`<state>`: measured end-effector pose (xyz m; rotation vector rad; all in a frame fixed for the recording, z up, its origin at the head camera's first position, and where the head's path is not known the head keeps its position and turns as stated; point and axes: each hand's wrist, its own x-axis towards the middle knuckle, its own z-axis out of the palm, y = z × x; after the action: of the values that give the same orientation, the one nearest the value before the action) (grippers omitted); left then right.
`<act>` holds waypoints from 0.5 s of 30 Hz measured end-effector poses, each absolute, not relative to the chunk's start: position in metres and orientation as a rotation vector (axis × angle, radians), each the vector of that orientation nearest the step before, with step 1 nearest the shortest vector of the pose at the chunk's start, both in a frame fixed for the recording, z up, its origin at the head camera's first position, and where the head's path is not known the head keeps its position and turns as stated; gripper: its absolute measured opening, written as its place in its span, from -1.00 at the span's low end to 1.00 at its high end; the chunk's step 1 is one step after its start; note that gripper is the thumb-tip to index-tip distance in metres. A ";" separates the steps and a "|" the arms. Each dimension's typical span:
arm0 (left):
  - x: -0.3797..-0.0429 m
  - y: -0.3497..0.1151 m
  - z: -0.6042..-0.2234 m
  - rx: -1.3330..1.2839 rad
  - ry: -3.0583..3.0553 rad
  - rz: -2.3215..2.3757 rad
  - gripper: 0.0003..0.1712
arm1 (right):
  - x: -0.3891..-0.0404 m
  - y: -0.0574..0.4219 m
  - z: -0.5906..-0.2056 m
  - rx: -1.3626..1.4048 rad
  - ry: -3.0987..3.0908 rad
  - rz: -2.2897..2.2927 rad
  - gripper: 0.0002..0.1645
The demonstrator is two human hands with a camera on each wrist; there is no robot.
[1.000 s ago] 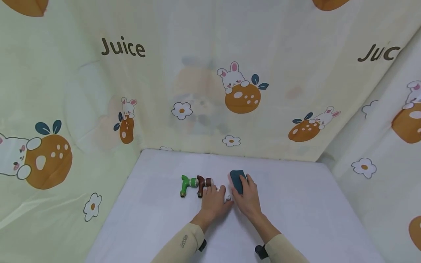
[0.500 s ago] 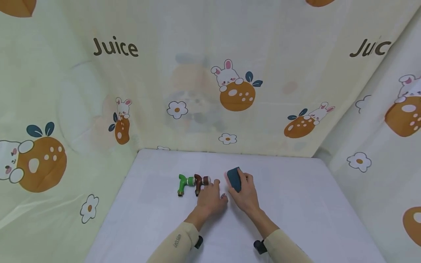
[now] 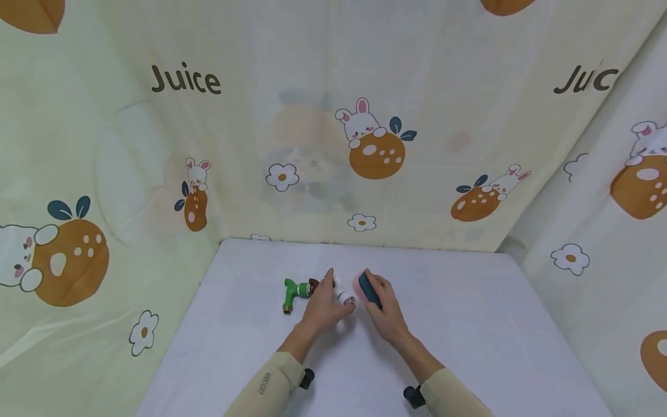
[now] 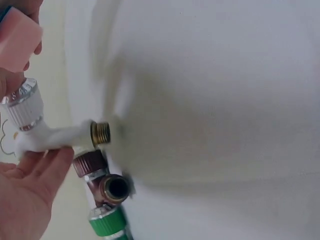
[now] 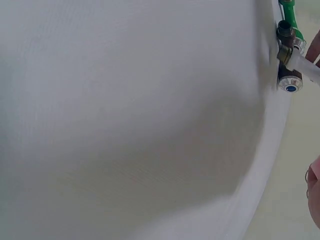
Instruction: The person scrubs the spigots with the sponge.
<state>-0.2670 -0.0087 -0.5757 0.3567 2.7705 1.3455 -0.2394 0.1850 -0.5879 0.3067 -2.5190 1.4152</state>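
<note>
A white tap [image 3: 345, 297] with a ribbed knob is pinched between the fingers and thumb of my left hand [image 3: 319, 311]. Seen from the left wrist, the white tap [image 4: 55, 136] is lifted off the table and its brass thread points sideways. My right hand [image 3: 389, 317] grips a two-layer sponge [image 3: 369, 289], dark teal on one side and pink on the other. In the left wrist view the pink side of the sponge [image 4: 21, 41] faces the tap's knob end; whether they touch, I cannot tell.
A brown tap [image 4: 93, 163], partly behind my left hand in the head view, lies on the white table [image 3: 458, 324]. Beside it to the left is a green tap [image 3: 292, 292]. Printed curtains [image 3: 250, 127] stand round the table's back and sides.
My left hand has picked up the white tap, which now shows beyond its fingers. The sponge in my right hand has turned and moved slightly left, closer to the tap.
</note>
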 end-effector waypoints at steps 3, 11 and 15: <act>-0.267 -0.012 -0.576 0.387 2.698 1.441 0.23 | -0.238 0.183 -0.587 0.356 -2.531 1.450 -0.07; -0.267 -0.016 -0.572 0.470 2.494 1.719 0.07 | -0.234 0.177 -0.584 0.458 -2.550 1.509 -0.14; -0.266 -0.019 -0.569 0.456 2.519 1.684 0.11 | -0.235 0.174 -0.583 0.503 -2.519 1.485 -0.32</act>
<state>-0.2662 -0.0188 -0.5689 0.4562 2.5190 1.6841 -0.2346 0.1740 -0.5828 0.5035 -2.5187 1.4854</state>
